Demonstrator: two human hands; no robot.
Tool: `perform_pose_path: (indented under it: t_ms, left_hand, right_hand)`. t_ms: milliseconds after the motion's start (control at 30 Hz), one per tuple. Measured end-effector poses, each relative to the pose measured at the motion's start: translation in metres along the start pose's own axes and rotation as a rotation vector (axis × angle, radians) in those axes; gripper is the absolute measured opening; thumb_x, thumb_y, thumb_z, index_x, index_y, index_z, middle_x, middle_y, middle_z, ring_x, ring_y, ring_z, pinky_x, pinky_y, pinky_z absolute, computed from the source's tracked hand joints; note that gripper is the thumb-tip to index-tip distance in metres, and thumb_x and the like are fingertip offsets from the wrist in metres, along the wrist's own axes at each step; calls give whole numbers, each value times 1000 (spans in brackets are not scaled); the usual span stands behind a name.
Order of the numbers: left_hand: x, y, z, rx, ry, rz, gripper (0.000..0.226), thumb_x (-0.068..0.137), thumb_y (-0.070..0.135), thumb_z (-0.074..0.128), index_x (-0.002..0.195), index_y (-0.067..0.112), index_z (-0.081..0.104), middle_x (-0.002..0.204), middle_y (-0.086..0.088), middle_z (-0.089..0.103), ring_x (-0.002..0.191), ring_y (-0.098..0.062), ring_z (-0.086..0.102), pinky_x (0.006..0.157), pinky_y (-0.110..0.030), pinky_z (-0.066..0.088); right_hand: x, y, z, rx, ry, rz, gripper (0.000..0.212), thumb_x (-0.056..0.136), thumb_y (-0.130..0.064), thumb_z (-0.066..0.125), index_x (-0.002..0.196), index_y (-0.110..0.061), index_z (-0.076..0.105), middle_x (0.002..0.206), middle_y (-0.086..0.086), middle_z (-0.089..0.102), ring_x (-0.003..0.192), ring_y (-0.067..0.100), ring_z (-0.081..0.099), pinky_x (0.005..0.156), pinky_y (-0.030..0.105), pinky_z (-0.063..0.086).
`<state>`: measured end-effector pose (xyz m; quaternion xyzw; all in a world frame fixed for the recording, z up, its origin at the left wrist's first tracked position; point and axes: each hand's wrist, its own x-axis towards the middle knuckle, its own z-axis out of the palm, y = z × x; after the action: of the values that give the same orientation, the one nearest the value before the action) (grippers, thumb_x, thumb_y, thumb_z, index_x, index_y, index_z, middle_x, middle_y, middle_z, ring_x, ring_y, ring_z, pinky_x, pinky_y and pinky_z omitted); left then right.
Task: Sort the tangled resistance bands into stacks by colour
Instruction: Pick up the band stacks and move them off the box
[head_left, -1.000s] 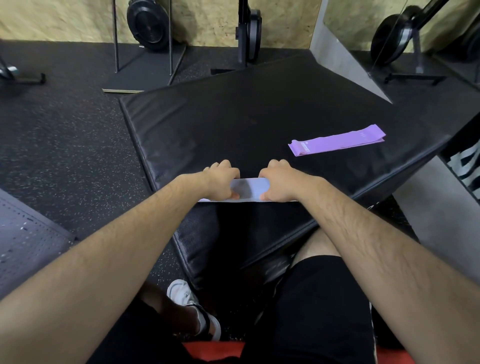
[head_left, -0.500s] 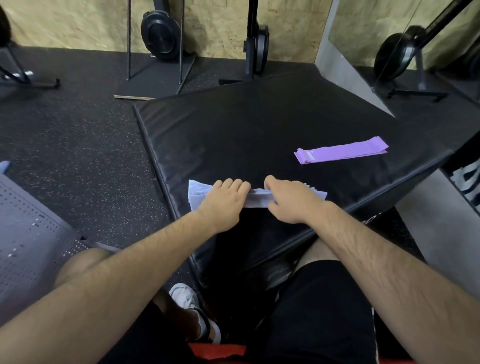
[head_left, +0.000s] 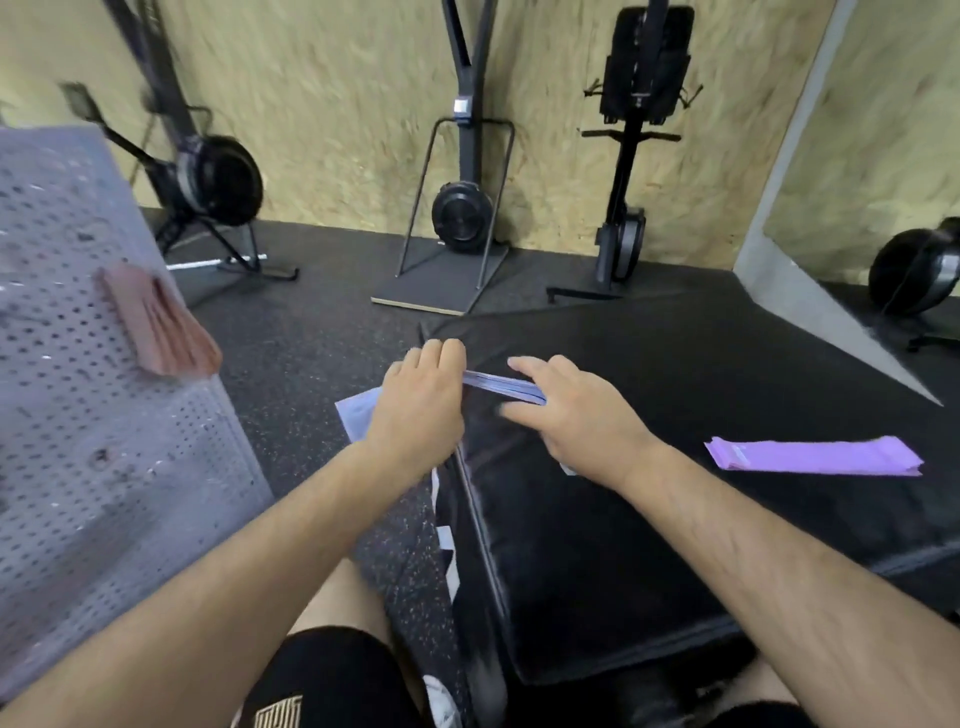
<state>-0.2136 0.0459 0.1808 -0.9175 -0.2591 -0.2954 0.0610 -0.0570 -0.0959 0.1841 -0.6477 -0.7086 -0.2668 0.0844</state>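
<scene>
left hand (head_left: 421, 410) clutched pale blue bands (head_left: 501, 387) | right hand (head_left: 571, 415) at 3 o'clock, grip too blurry | risk: loose hold, stack could've fanned

1. A black padded mat (head_left: 727, 374) lies on the speckled rubber floor (head_left: 311, 332).
2. A grey perforated box (head_left: 78, 415) stands at the left.
3. Black machines (head_left: 462, 210), possibly flywheel trainers, line the chipboard wall (head_left: 337, 104).

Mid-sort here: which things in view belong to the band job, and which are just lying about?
Job:
- blue bands, gripped by left hand and right hand
- purple stack on the mat
- reddish stack, blurred, likely bands, on the grey box

Lying about:
- machines by the wall
- mirror
</scene>
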Motion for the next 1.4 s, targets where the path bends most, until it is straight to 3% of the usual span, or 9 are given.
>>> perform_pose_path:
  t_ms: [133, 267, 433, 533, 633, 767, 900, 1100, 1400]
  left_hand:
    - [-15, -57, -49, 123, 79, -23, 49, 70, 3, 75, 110, 14, 48, 90, -6, 56, 75, -32, 56, 62, -40, 42]
    - [-44, -102, -90, 167, 170, 18, 74, 77, 2, 75, 138, 25, 40, 92, -5, 53, 74, -29, 52, 59, -38, 41]
    - [-84, -142, -131, 283, 145, -76, 59, 62, -15, 65, 113, 13, 55, 97, -14, 52, 76, -31, 47, 51, -43, 49]
    - [-99, -164, -151, 352, 146, -208, 48, 63, -12, 72, 107, 6, 62, 102, -16, 55, 82, -32, 51, 64, -40, 53]
    - [-104, -178, -170, 429, 181, -250, 35, 81, -3, 57, 115, 5, 58, 105, -10, 52, 90, -28, 45, 80, -36, 43]
    - [-101, -191, -192, 283, 359, -378, 37, 73, -4, 56, 109, 0, 62, 92, -12, 50, 84, -25, 42, 73, -40, 49]
    - [-88, -210, -196, 334, 346, -419, 47, 62, -20, 67, 106, -6, 66, 89, -19, 56, 84, -25, 38, 68, -45, 56]
    - [-70, -240, -175, 323, 195, -594, 54, 89, -10, 43, 139, 8, 52, 128, -17, 48, 104, -35, 44, 92, -40, 39]
    - [-72, -271, -145, 336, 168, -747, 54, 89, -8, 42, 137, 13, 52, 137, -13, 42, 109, -40, 42, 82, -43, 45]
  right_hand:
    - [80, -35, -2, 135, 143, 50, 36, 65, 8, 75, 94, -13, 72, 94, 9, 66, 76, 31, 53, 41, 29, 42]
    - [146, -81, -9, 346, 214, 41, 35, 85, 3, 61, 114, -15, 68, 102, 8, 64, 86, 31, 48, 60, 46, 53]
    - [204, -137, -17, 428, 270, -118, 18, 80, 0, 59, 94, -9, 65, 90, 11, 60, 77, 30, 47, 65, 46, 49]
    - [230, -171, -21, 493, 305, -183, 21, 85, -9, 44, 90, -8, 65, 87, 11, 61, 73, 30, 49, 65, 40, 45]
    - [255, -199, -33, 603, 281, -215, 21, 87, -15, 45, 93, -9, 63, 96, 10, 61, 80, 28, 49, 72, 38, 44]
    - [286, -218, -44, 700, 261, -265, 16, 83, -4, 58, 98, -8, 61, 96, 1, 49, 87, 20, 40, 82, 32, 39]
    - [320, -216, -33, 663, 199, -252, 39, 88, -2, 53, 125, -11, 64, 120, 5, 59, 104, 27, 49, 91, 37, 45]
    - [350, -209, 8, 662, 114, -221, 47, 92, -1, 49, 134, -18, 64, 138, -2, 57, 112, 27, 50, 95, 35, 46]
    - [364, -229, 45, 856, 51, -183, 41, 89, 1, 49, 120, -14, 70, 131, -5, 61, 113, 18, 55, 86, 23, 41]
